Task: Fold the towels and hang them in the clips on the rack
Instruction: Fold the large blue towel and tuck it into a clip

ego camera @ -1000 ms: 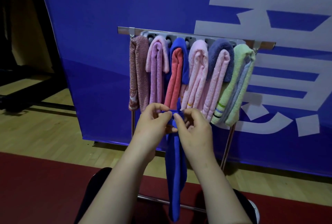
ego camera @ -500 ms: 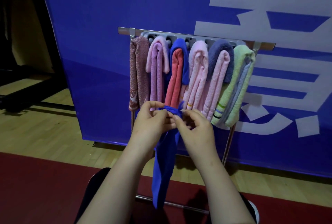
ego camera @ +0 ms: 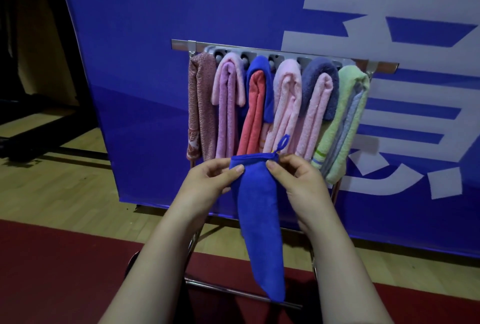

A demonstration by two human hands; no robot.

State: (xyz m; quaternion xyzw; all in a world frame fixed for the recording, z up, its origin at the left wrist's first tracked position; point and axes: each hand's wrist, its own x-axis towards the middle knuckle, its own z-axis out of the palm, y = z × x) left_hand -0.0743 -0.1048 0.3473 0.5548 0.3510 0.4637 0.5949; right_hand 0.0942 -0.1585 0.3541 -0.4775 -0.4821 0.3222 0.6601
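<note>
Blue towel (ego camera: 259, 222), frame centre, is folded narrow and hangs free below both hands. Its top hem is held level, with the hanging loop (ego camera: 283, 142) upright at the hem's right end. Left hand (ego camera: 207, 183) pinches the left corner; right hand (ego camera: 298, 183) pinches the right. Directly behind, the rack (ego camera: 183, 44) carries six folded bundles packed side by side, from the speckled pink towel (ego camera: 201, 105) to the green towel (ego camera: 345, 121). A blue banner (ego camera: 155, 38) stands behind the rack. Open wood floor (ego camera: 52, 181) lies at left.
</note>
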